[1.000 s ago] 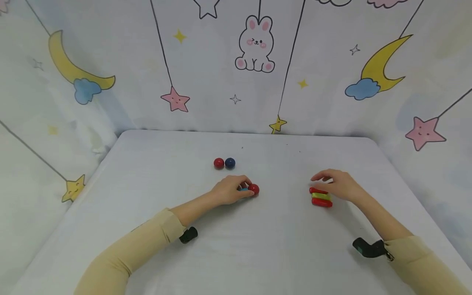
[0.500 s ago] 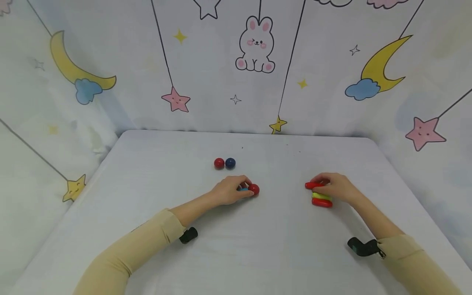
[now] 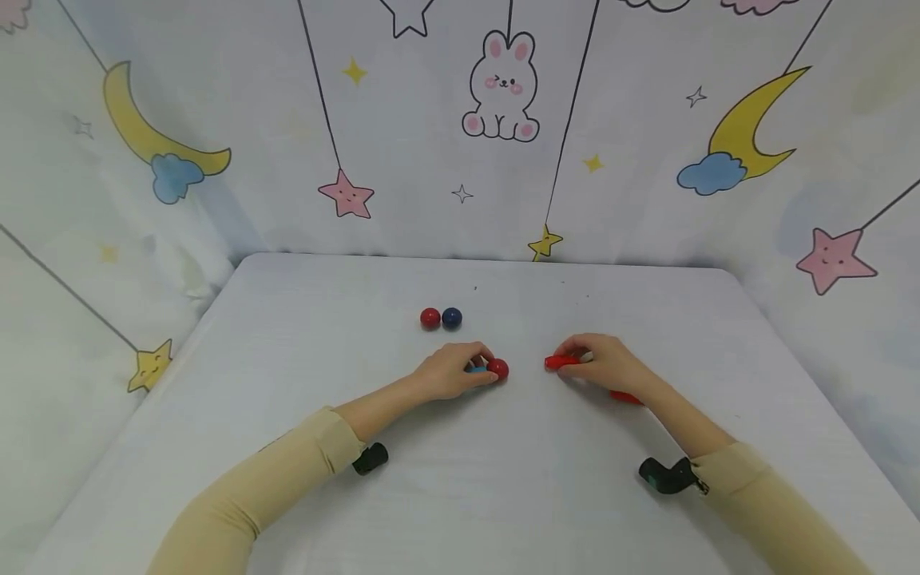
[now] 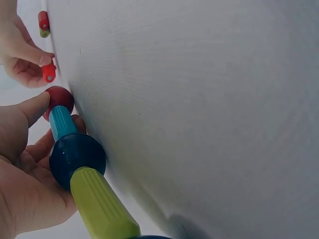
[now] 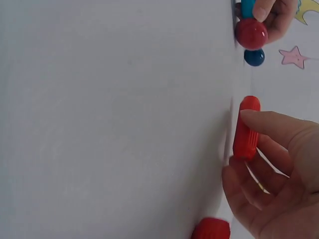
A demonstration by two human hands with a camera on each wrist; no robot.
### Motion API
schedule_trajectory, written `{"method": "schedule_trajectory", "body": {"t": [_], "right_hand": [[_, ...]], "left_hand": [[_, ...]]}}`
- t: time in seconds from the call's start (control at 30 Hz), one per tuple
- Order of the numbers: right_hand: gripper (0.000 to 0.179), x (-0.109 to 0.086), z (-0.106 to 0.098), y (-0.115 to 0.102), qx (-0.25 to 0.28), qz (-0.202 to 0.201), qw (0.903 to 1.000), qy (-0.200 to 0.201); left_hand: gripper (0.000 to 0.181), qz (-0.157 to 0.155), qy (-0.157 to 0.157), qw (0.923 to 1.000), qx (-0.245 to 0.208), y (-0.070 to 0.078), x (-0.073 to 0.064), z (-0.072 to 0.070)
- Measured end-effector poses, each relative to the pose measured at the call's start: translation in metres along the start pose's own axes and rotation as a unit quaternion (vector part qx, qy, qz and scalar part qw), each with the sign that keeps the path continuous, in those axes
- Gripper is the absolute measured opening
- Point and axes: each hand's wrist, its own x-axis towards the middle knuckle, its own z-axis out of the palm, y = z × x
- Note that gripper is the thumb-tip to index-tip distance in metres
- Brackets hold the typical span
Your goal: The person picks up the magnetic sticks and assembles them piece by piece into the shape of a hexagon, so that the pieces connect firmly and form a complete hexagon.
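Observation:
My left hand (image 3: pixel 451 371) grips a joined toy of rods and balls, thumb on its red ball (image 4: pixel 59 102) and fingers behind the light-blue rod (image 4: pixel 62 122). A dark-blue ball (image 4: pixel 77 159) and a lime-green rod (image 4: pixel 102 204) continue the chain, which my hand mostly hides in the head view. My right hand (image 3: pixel 604 363) pinches a short red rod (image 5: pixel 246 129) between thumb and fingers, its free end facing the red ball across a small gap. Behind the right hand lies another red rod (image 3: pixel 625 397), with a green rod (image 4: pixel 45 33) beside it.
Farther back on the white table (image 3: pixel 489 495), a loose red ball (image 3: pixel 430 319) and a dark-blue ball (image 3: pixel 451 318) sit side by side. A patterned curtain (image 3: pixel 402 120) hangs behind. Black camera mounts (image 3: pixel 668 477) stick out near both sleeves.
My right hand has taken the farthest red rod from beside the green one and carried it left toward the red ball. The left hand has stayed in place.

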Motion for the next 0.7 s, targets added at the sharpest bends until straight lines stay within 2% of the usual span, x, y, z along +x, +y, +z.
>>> {"method": "schedule_trajectory", "body": {"t": [0.2, 0.4, 0.7], "right_hand": [[0.02, 0.013, 0.015, -0.022, 0.006, -0.041, 0.999, -0.018], [0.021, 0.021, 0.023, -0.031, 0.018, -0.09, 0.9953, -0.032], [0.021, 0.022, 0.027, -0.039, 0.029, -0.103, 0.9936, -0.034]], "left_hand": [[0.031, 0.006, 0.0, 1.0, -0.001, -0.001, 0.0, 0.001], [0.03, 0.011, -0.002, 0.9999, 0.002, -0.002, 0.0, 0.002], [0.03, 0.011, 0.0, 0.9999, -0.001, -0.001, -0.002, 0.0]]}}
